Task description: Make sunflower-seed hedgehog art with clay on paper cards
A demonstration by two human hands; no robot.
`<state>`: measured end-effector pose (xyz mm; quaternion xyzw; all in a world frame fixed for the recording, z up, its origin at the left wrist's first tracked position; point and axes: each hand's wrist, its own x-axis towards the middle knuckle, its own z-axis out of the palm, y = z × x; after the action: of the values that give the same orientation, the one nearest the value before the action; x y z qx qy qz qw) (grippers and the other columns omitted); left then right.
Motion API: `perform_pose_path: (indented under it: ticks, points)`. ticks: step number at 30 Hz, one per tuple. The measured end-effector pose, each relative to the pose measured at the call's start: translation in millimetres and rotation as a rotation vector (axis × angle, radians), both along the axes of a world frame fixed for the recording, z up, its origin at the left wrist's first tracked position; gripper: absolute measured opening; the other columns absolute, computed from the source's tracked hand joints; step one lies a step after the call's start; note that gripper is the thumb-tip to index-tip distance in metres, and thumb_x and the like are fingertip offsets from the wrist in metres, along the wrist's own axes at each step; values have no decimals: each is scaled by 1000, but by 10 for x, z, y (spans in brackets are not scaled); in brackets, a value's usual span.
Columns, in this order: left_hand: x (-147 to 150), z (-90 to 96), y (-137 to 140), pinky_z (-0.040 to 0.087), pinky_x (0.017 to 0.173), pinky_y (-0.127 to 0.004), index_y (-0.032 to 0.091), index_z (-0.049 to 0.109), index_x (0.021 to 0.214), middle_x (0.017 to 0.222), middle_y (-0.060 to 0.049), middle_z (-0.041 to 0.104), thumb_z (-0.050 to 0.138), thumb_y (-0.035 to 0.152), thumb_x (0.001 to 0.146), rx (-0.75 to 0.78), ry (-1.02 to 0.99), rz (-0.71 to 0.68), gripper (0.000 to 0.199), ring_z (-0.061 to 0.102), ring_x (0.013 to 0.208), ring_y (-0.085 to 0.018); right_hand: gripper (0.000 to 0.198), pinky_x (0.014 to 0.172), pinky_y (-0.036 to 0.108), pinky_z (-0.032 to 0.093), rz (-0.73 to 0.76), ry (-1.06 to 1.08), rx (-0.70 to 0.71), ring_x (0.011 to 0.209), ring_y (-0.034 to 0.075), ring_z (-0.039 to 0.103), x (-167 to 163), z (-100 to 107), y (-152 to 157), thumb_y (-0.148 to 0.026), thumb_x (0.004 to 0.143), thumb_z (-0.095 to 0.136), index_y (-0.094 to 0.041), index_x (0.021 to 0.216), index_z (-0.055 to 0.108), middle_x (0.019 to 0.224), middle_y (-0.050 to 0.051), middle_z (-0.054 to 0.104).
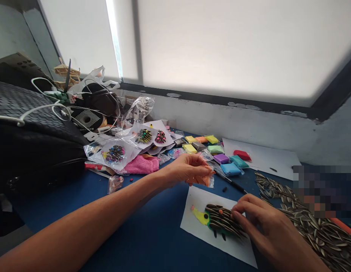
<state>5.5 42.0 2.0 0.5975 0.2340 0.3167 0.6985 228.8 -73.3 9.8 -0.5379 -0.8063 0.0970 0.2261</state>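
Worktop point(141, 234): blue, beneath a pale blind point(235, 45).
Left hand point(189, 170): grip clamped on an orange clay packet point(203, 180), held just beyond a white sheet point(198, 227).
Clay: presumably light, soft and tacky (its clear wrapper looks slick); best pinched by a wrapped edge.
Right hand point(260, 219): thumb and fingertips near together at the right end of a seed hedgehog point(223, 219); whether the grip pinches anything, cannot tell.
Seed hedgehog: flat on the white sheet, yellow head leftward, orange dot point(221, 212) among dark seeds; probably fragile, better steadied by the sheet's bare margin.
Loose seeds point(314, 226): heaped beside the right hand; likely light, stiff, smooth.
Blue packet point(231, 169): behind, among other coloured packets.
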Motion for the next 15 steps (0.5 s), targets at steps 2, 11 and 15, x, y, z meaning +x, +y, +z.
perform_pose_path:
  ticks: [2,11,15]
  points:
    - [-3,5,-1,24,43,-18,13,63,85,71,-3,69,82,46,73,2,4,-2,40,57,55,-7,28,48,25,47,-12,1,14,51,11,60,2,1,2,-40,94,51,-27,77,69,79,0,65]
    - [-3,-2,3,26,43,-18,14,62,85,72,-3,69,83,47,73,-2,21,12,40,57,55,-8,23,47,25,45,-20,-42,49,48,11,57,30,-56,-5,-37,92,54,-27,77,67,80,0,65]
    - [-4,-7,12,27,44,-18,14,62,85,72,-3,69,83,47,72,1,20,11,41,58,56,-8,27,51,25,48,-3,-35,40,55,12,62,21,-33,-29,-39,95,51,-27,77,67,80,0,64]
